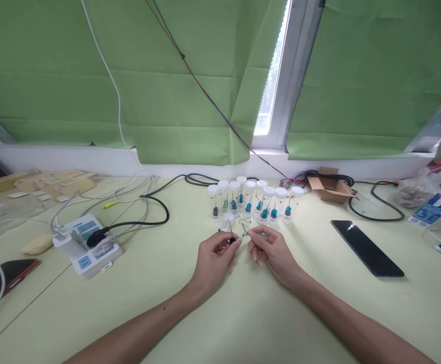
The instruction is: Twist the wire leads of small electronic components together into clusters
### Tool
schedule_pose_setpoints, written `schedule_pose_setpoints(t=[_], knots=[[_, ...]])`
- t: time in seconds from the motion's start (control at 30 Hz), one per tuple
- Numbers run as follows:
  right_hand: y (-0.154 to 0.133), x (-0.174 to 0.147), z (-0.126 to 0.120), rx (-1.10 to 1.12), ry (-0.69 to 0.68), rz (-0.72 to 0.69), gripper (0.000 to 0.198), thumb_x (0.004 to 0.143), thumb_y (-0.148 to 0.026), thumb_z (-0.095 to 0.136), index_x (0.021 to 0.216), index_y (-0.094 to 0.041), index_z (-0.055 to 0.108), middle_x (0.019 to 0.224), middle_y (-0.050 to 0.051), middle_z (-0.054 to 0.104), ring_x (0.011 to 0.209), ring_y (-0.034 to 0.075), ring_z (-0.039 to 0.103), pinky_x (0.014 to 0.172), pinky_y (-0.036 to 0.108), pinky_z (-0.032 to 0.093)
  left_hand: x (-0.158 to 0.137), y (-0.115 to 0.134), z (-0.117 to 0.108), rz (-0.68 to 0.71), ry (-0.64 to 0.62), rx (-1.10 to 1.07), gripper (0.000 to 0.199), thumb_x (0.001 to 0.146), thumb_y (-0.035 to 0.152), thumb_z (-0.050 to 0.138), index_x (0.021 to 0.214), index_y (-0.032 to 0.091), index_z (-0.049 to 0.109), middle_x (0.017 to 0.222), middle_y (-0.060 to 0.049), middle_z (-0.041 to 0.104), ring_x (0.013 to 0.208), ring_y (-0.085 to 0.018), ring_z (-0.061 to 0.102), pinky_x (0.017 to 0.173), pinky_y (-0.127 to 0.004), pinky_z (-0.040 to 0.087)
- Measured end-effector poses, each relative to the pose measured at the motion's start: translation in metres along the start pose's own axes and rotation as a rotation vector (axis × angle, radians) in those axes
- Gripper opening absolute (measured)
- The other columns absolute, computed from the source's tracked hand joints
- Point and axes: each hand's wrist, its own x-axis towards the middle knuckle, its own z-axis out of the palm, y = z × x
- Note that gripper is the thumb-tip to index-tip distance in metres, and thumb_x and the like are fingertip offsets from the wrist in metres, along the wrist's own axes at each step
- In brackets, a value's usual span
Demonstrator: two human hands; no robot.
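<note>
My left hand is closed, thumb and fingertips pinching a small black plug-like piece with a thin dark stem pointing up. Close by on the right, my right hand is pinched too, with a thin pin-like piece at its fingertips. A few thin stems lie just beyond the hands; they are too small to make out well. Behind them stand several clear tubes with white caps, most holding a blue-green piece on a stem. The leftmost tube has a dark piece inside.
On the left sit a white power strip with plugs and cables, and a red-edged phone. A black phone lies to the right. Farther back are an open cardboard box, black cables, and a blue-and-white carton.
</note>
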Motion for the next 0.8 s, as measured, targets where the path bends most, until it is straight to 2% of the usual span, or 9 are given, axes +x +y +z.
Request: schedule_pose_setpoints(t=[0.17, 0.4, 0.53, 0.8], knots=[[-0.0003, -0.0002, -0.0007, 0.001, -0.013, -0.061, 0.028, 0.077, -0.039, 0.076, 0.095, -0.019, 0.069, 0.077, 0.004, 0.07, 0.06, 0.012, 0.058, 0.056, 0.025, 0.045, 0.0022, 0.0038, -0.0004, -0.035, 0.013, -0.02, 0.024, 0.078, 0.04, 0.07, 0.081, 0.018, 0.065, 0.062, 0.002, 0.057, 0.046, -0.01, 0.049, 0.043, -0.022, 0.04], [-0.0004, -0.001, -0.0003, 0.01, -0.027, -0.068, 0.028, 0.077, -0.038, 0.076, 0.098, -0.02, 0.071, 0.089, 0.004, 0.07, 0.069, 0.013, 0.06, 0.07, 0.029, 0.049, 0.0046, 0.0016, -0.0031, -0.045, 0.002, -0.035, 0.023, 0.081, 0.04, 0.068, 0.081, 0.018, 0.063, 0.054, 0.004, 0.054, 0.044, -0.009, 0.047, 0.044, -0.022, 0.04], [-0.0018, -0.0008, 0.0014, 0.012, -0.019, -0.06, 0.028, 0.075, -0.039, 0.078, 0.095, -0.02, 0.072, 0.085, 0.003, 0.07, 0.07, 0.013, 0.061, 0.075, 0.03, 0.049, 0.005, 0.0021, -0.0031, -0.048, -0.006, -0.05, 0.024, 0.08, 0.041, 0.068, 0.081, 0.017, 0.064, 0.055, 0.004, 0.055, 0.045, -0.01, 0.048, 0.044, -0.022, 0.041], [-0.0004, 0.0, -0.0003, 0.013, -0.015, -0.061, 0.023, 0.077, -0.039, 0.077, 0.087, -0.019, 0.071, 0.08, 0.003, 0.07, 0.068, 0.013, 0.06, 0.073, 0.028, 0.048, 0.0037, 0.0051, -0.0025, -0.062, -0.005, -0.033, 0.024, 0.078, 0.039, 0.07, 0.087, 0.017, 0.067, 0.054, 0.004, 0.055, 0.045, -0.009, 0.048, 0.044, -0.021, 0.04]])
